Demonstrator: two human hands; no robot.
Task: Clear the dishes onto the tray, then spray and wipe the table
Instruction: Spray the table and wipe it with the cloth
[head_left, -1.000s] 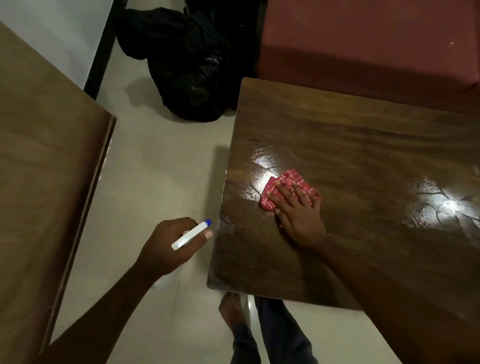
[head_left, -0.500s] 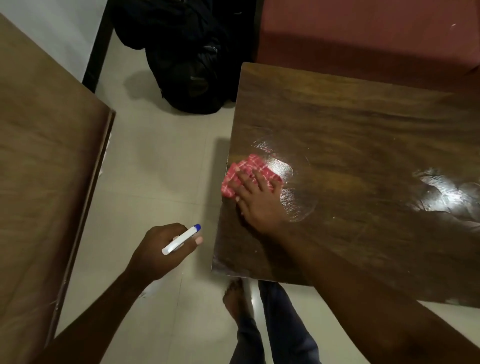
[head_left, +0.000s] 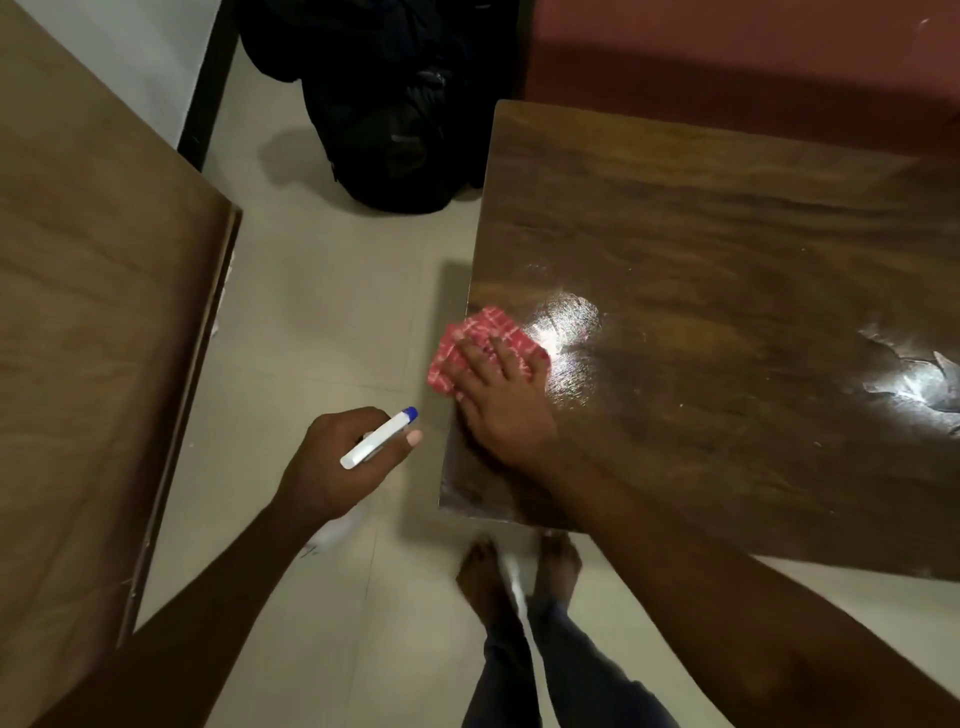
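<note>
Head view: right hand (head_left: 501, 410) flat on red cloth (head_left: 485, 332), left hand (head_left: 332, 467) around spray bottle (head_left: 379, 439).

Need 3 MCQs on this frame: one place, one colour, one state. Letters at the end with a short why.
1. Where on the table is the cloth?
A) in the middle
B) at the left edge, partly over it
C) at the far right corner

2. What colour is the tip of the bottle?
A) blue
B) green
C) black

3. What is the right hand doing?
A) making an empty fist
B) pinching the cloth up off the table
C) lying flat, fingers pressing the cloth

Answers:
1 B: the cloth's left corner hangs past the table's left edge.
2 A: the white bottle ends in a blue tip.
3 C: the fingers lie straight across the cloth, which is flat on the wood.
</note>
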